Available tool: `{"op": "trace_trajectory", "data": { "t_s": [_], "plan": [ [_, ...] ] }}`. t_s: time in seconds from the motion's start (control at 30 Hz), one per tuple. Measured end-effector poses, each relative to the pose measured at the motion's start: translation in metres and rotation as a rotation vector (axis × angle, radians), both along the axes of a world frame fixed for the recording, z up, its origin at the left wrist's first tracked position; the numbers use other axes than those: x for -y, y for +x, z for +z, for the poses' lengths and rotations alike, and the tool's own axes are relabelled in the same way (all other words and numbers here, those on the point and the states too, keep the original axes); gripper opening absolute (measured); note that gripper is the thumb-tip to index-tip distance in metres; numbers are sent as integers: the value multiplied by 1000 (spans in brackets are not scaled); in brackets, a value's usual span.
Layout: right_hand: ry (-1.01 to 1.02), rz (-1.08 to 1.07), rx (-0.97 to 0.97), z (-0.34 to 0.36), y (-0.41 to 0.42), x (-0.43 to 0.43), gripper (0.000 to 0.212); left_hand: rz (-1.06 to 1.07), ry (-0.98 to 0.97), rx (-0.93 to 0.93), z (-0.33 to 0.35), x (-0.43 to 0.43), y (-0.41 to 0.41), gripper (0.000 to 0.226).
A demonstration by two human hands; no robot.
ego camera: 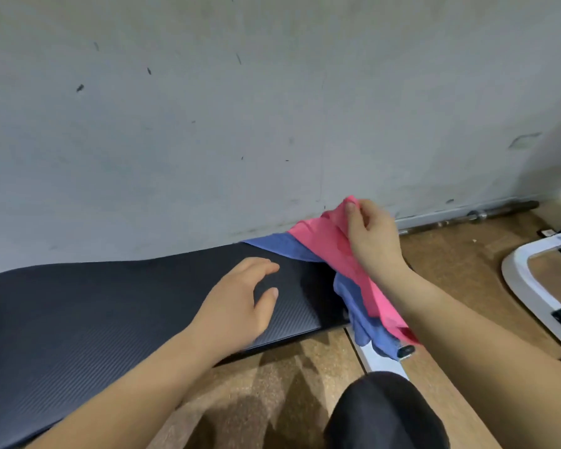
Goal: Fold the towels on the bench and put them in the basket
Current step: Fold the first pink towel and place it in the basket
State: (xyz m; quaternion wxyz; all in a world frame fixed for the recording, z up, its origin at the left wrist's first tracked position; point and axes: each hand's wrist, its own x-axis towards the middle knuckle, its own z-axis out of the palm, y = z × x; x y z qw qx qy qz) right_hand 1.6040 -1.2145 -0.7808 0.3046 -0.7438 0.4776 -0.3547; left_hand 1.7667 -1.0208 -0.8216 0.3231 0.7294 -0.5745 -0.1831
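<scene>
Head view, looking down at the end of a black ribbed bench [110,312] set against a grey wall [208,124].

Right hand [373,241]: the forearm enters from the lower right and rises across the bench end, with the wrist bent so that the hand points up toward the wall. Thumb and fingertips [352,209] pinch the top corner of the pink towel [324,241] and hold it lifted off the bench; the other fingers are curled behind the cloth. From the pinched corner the pink towel runs down under the wrist and forearm and hangs past the near edge of the bench.

Left hand [240,303]: the forearm enters from the lower left, palm down over the bench pad, just left of the towels. The fingers are loosely curved and spread, with the thumb apart, and hold nothing. Whether the palm touches the pad cannot be told.

Blue towel [282,247]: it lies on the far right end of the bench beneath the pink towel. Part of it is flat against the wall side and part is bunched and hanging off the bench end, above a white bench foot [378,359].

Surroundings: a brown floor [460,254], a metal bar [480,214] along the foot of the wall, a white frame [515,280] at the right, and the person's dark-clad knee [386,413] at the bottom.
</scene>
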Motion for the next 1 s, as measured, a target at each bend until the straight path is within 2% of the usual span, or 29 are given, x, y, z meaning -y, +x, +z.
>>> {"op": "trace_trajectory", "data": {
  "t_s": [0.07,0.13,0.23,0.3,0.4,0.47,0.57,0.73,0.83,0.9,1.0],
  "plan": [
    [69,19,261,35,7,-18,34,21,-67,-51,17,1,-4,44],
    [134,79,412,61,15,-30,39,24,-118,-66,38,5,-7,46],
    [235,252,514,92,20,-51,52,94,-216,-85,71,11,-2,55],
    [318,338,558,110,19,-67,45,127,-269,-115,93,11,4,61],
    [431,487,565,130,23,-89,36,2,-239,-137,119,4,8,62],
    [438,533,516,139,25,-100,36,-130,-164,-167,129,-2,6,40],
    [356,501,474,149,27,-111,36,-118,-120,-245,129,-18,2,10],
    [394,497,474,149,31,-121,39,10,-123,-336,136,-44,0,11],
    [215,429,445,148,34,-126,38,127,-215,-389,147,-58,6,11],
    [78,285,387,150,32,-124,40,173,-293,-322,156,-71,14,13],
    [54,235,384,148,29,-120,37,110,-263,-167,171,-93,28,14]
  ]
}}
